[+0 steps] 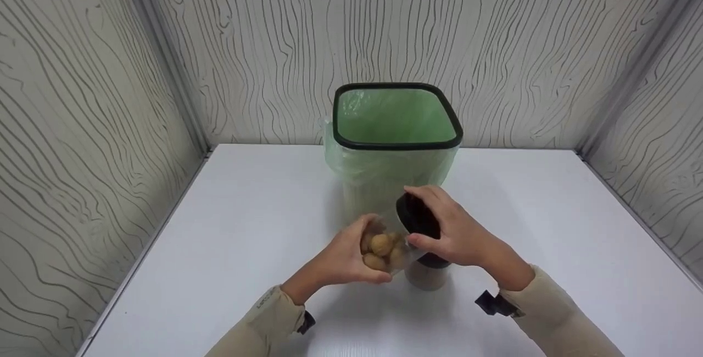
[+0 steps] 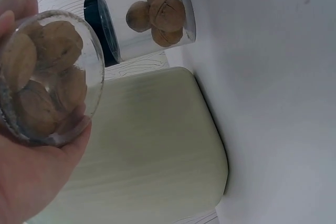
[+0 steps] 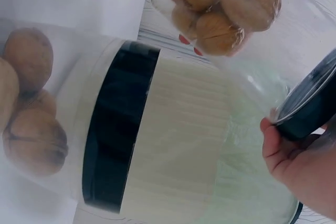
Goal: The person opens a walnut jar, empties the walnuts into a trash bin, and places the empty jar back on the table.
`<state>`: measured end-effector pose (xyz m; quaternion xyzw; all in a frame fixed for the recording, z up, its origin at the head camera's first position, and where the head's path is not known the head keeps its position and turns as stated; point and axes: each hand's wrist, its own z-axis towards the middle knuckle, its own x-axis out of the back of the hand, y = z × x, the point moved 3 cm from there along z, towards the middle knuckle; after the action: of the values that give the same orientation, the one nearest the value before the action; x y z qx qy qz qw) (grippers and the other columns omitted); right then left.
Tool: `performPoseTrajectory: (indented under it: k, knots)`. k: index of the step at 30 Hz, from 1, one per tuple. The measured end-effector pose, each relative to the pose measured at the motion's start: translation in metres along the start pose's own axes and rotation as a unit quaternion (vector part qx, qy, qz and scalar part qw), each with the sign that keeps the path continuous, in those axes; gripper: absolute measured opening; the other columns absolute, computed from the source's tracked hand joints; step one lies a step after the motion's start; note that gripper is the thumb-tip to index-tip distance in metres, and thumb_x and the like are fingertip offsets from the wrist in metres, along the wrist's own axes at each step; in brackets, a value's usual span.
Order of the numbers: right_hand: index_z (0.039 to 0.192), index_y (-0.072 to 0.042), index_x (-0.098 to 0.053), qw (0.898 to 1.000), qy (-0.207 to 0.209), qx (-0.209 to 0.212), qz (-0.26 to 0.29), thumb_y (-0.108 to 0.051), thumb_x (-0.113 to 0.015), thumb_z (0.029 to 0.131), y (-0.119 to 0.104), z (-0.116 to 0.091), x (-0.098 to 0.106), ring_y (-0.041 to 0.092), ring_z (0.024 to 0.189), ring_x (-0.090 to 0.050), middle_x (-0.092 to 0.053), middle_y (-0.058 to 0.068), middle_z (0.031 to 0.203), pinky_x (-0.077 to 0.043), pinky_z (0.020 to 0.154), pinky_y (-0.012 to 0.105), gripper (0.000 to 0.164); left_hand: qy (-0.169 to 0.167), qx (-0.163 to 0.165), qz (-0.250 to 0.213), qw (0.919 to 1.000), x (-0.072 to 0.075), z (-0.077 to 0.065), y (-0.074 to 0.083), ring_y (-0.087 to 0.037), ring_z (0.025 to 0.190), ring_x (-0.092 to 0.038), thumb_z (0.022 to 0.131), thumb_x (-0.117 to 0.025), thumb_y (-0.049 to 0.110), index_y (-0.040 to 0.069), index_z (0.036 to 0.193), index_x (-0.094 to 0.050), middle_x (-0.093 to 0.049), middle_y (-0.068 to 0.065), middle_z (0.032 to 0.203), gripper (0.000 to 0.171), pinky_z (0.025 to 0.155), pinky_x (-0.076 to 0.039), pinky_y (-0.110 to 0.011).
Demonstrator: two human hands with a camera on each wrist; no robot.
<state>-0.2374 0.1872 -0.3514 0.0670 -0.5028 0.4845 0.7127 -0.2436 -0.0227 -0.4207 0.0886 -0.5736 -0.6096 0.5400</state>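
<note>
My left hand (image 1: 343,255) grips a clear jar (image 2: 96,85) around its base end, and walnuts (image 1: 381,244) show through the wall. This jar is tilted above the table, its mouth toward the right. On its black lid (image 1: 416,217) my right hand (image 1: 458,230) has its fingers and thumb curled round the edge. The lid sits at the jar's mouth; whether it is loose or fastened I cannot tell. Just below stands a second clear jar (image 2: 121,14), upright on the table with its black lid (image 3: 121,129) on and several walnuts (image 3: 34,140) at the bottom.
Behind the hands stands a pale bin (image 1: 357,203) with a black rim (image 1: 398,146) and a light green liner (image 1: 335,154) folded over its edge. The white table (image 1: 247,208) is bordered by wood-patterned panels (image 1: 263,44) at the back and both sides.
</note>
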Motion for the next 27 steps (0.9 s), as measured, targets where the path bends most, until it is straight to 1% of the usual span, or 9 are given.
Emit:
performPoseTrajectory:
  k: [3, 5, 7, 10, 15, 19, 22, 24, 27]
  knots:
    - [0.141, -0.006, -0.04, 1.0, -0.003, 0.022, 0.006, -0.036, -0.068, 0.082, 0.002, -0.001, 0.0, 0.016, 0.108, -0.048, -0.045, 0.004, 0.13, -0.047, 0.083, 0.042, 0.072, -0.004, 0.003, 0.001, 1.0, 0.0, -0.001, -0.001, -0.01, 0.102, -0.055, 0.066, -0.086, 0.037, 0.002, 0.138, -0.034, -0.052, -0.007, 0.126, 0.095, 0.085, -0.048, -0.026]
    - [0.143, -0.007, -0.038, 1.0, -0.007, 0.029, 0.009, -0.034, -0.068, 0.082, 0.002, -0.002, 0.0, 0.016, 0.111, -0.047, -0.043, 0.003, 0.132, -0.047, 0.085, 0.043, 0.073, -0.006, 0.006, -0.001, 1.0, 0.0, -0.001, -0.001, -0.01, 0.102, -0.055, 0.066, -0.086, 0.038, 0.003, 0.139, -0.034, -0.051, -0.004, 0.126, 0.096, 0.085, -0.048, -0.026]
    - [0.145, -0.007, -0.036, 0.999, -0.013, 0.027, 0.011, -0.033, -0.068, 0.082, 0.002, -0.003, 0.0, 0.017, 0.114, -0.045, -0.041, 0.004, 0.136, -0.045, 0.088, 0.045, 0.075, -0.005, 0.01, -0.001, 0.9999, 0.0, -0.001, -0.002, -0.009, 0.103, -0.055, 0.066, -0.085, 0.039, 0.003, 0.14, -0.033, -0.05, -0.002, 0.125, 0.098, 0.085, -0.048, -0.025]
    - [0.148, -0.009, -0.031, 1.0, -0.018, 0.006, 0.007, -0.034, -0.067, 0.083, 0.0, -0.003, 0.0, 0.02, 0.122, -0.041, -0.036, 0.006, 0.141, -0.041, 0.094, 0.049, 0.078, 0.003, 0.017, 0.004, 0.9998, -0.001, -0.001, -0.002, -0.009, 0.103, -0.055, 0.066, -0.085, 0.04, 0.002, 0.14, -0.033, -0.05, 0.0, 0.125, 0.098, 0.085, -0.048, -0.025]
    - [0.148, -0.009, -0.029, 0.999, -0.006, -0.05, -0.011, -0.044, -0.063, 0.087, -0.005, -0.003, 0.0, 0.028, 0.129, -0.037, -0.034, 0.013, 0.144, -0.035, 0.1, 0.055, 0.079, 0.022, 0.035, 0.039, 0.9984, -0.003, -0.001, 0.001, -0.009, 0.102, -0.054, 0.064, -0.085, 0.043, 0.004, 0.138, -0.036, -0.05, -0.002, 0.124, 0.096, 0.086, -0.047, -0.025]
    - [0.147, -0.008, -0.032, 0.996, 0.005, -0.088, -0.018, -0.044, -0.061, 0.089, -0.009, -0.004, 0.0, 0.03, 0.126, -0.04, -0.036, 0.017, 0.142, -0.036, 0.099, 0.054, 0.074, 0.032, 0.039, 0.053, 0.9973, -0.004, -0.001, 0.003, -0.009, 0.102, -0.053, 0.064, -0.085, 0.043, 0.006, 0.137, -0.037, -0.051, -0.002, 0.123, 0.095, 0.086, -0.047, -0.025]
    - [0.145, -0.009, -0.035, 0.995, 0.005, -0.1, -0.02, -0.041, -0.062, 0.088, -0.011, -0.005, 0.0, 0.029, 0.12, -0.044, -0.039, 0.018, 0.139, -0.04, 0.095, 0.052, 0.071, 0.035, 0.039, 0.05, 0.9974, -0.004, -0.001, 0.004, -0.009, 0.103, -0.053, 0.064, -0.085, 0.04, 0.007, 0.138, -0.037, -0.051, -0.001, 0.124, 0.094, 0.088, -0.047, -0.025]
    - [0.145, -0.009, -0.036, 0.995, 0.002, -0.096, -0.017, -0.039, -0.063, 0.088, -0.012, -0.005, 0.001, 0.027, 0.117, -0.046, -0.04, 0.017, 0.138, -0.041, 0.093, 0.051, 0.069, 0.03, 0.036, 0.042, 0.998, -0.003, -0.001, 0.004, -0.009, 0.103, -0.053, 0.064, -0.086, 0.039, 0.007, 0.137, -0.037, -0.051, -0.001, 0.124, 0.094, 0.088, -0.047, -0.025]
    - [0.144, -0.009, -0.037, 0.997, -0.001, -0.071, -0.01, -0.038, -0.065, 0.087, -0.012, -0.005, 0.003, 0.024, 0.113, -0.046, -0.042, 0.014, 0.136, -0.043, 0.091, 0.05, 0.07, 0.017, 0.028, 0.028, 0.9991, -0.002, -0.002, 0.005, -0.009, 0.103, -0.053, 0.064, -0.086, 0.039, 0.008, 0.138, -0.037, -0.051, -0.004, 0.125, 0.094, 0.088, -0.047, -0.025]
